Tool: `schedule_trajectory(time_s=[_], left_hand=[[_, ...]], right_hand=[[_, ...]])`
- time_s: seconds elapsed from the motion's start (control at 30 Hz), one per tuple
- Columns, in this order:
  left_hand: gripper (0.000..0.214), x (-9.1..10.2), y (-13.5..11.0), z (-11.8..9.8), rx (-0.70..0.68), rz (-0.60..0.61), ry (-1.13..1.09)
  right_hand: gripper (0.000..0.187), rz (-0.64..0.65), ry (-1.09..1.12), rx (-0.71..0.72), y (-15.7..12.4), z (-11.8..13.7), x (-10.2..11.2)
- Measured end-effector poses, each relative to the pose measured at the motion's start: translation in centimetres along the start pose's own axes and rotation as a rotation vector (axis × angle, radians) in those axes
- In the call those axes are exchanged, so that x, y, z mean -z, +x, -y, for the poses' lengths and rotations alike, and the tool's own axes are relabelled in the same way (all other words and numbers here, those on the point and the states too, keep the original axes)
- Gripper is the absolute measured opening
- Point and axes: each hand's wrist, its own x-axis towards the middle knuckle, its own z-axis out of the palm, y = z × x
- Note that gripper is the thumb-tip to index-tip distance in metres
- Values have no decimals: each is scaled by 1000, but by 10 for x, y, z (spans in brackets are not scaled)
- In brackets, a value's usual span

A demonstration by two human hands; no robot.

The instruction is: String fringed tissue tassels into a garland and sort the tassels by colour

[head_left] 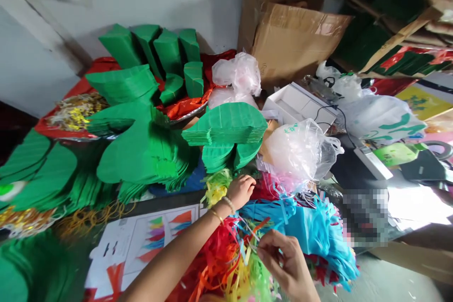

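Stacked green card cutouts (pixel 141 151) sit left of the 2 hands; printed colour sheet (pixel 120 250) lies below them. Left grip (pixel 240 191) half-curled, just beside yellow paper fringe (pixel 215 188); cannot tell if it holds anything. Multicoloured paper strips (pixel 226 259) heaped beneath both hands. Right grip (pixel 283 259) closed, pinching thin strips (pixel 252 240). Blue paper fringe (pixel 314 231) lies to its right; clear plastic bag (pixel 300 151) beyond.
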Motion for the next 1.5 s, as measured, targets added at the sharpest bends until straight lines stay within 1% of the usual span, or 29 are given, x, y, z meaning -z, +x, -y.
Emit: schedule_trajectory(time_s=[0.07, 0.13, 0.2, 0.27, 0.33, 0.4, 0.53, 0.6, 0.67, 0.7, 0.77, 0.83, 0.87, 0.97, 1.0, 1.07, 1.17, 1.27, 1.3, 1.33, 1.4, 1.43, 1.47, 1.5], left_hand=[[27, -21, 25, -3, -38, 67, 10], [39, -38, 40, -4, -66, 139, 28], [44, -47, 46, -1, -64, 199, 50], [38, -49, 43, 3, -30, 229, 68], [31, -45, 34, 8, 20, 227, 73], [29, -36, 24, 14, 69, 201, 61], [30, -12, 4, 24, 142, 138, -38], [22, 1, -5, 31, 187, 120, -131], [7, 15, -16, 39, 233, 110, -252], [9, 22, -22, 42, 252, 105, -321], [21, 35, -35, 46, 278, 89, -441], [30, 47, -51, 45, 331, 22, -604], [33, 52, -59, 42, 381, -36, -743], [34, 65, -83, 28, 565, -238, -1316], [32, 68, -91, 22, 616, -287, -1483], [27, 72, -104, 9, 682, -344, -1679], [27, 73, -120, -4, 745, -378, -1794], [29, 70, -134, -8, 761, -348, -1754], [29, 71, -139, -9, 738, -363, -1679], [31, 72, -144, -10, 695, -429, -1553], [35, 80, -154, -15, 546, -664, -1154], [34, 86, -159, -19, 434, -748, -928], [32, 93, -162, -25, 307, -756, -734], [29, 100, -165, -31, 174, -676, -596]], right_hand=[[20, 12, 36, -20, 2, -3, -2], [19, 24, 67, -49, 4, -7, -5], [18, 22, 79, -73, 6, -12, -8], [18, 22, 93, -87, 9, -16, -10], [18, 31, 114, -94, 13, -19, -11], [17, 46, 124, -93, 16, -19, -13], [12, 78, 132, -67, 21, -13, -15], [13, 85, 137, -56, 22, -11, -15], [15, 72, 141, -48, 21, -11, -15], [16, 61, 147, -44, 20, -12, -15], [20, 24, 154, -38, 19, -16, -16], [24, -31, 150, -33, 20, -19, -17], [26, -62, 146, -32, 21, -20, -18], [28, -161, 134, -27, 25, -18, -20], [27, -188, 121, -14, 27, -17, -22], [25, -211, 85, 26, 28, -11, -26], [21, -172, 43, 89, 28, -3, -35], [19, -177, -26, 151, 25, 4, -46], [19, -192, -57, 168, 25, 5, -48], [19, -209, -92, 183, 24, 7, -51], [18, -242, -188, 204, 22, 10, -54], [18, -255, -253, 216, 21, 12, -55], [18, -255, -322, 236, 19, 15, -56], [18, -241, -383, 260, 17, 18, -57]])
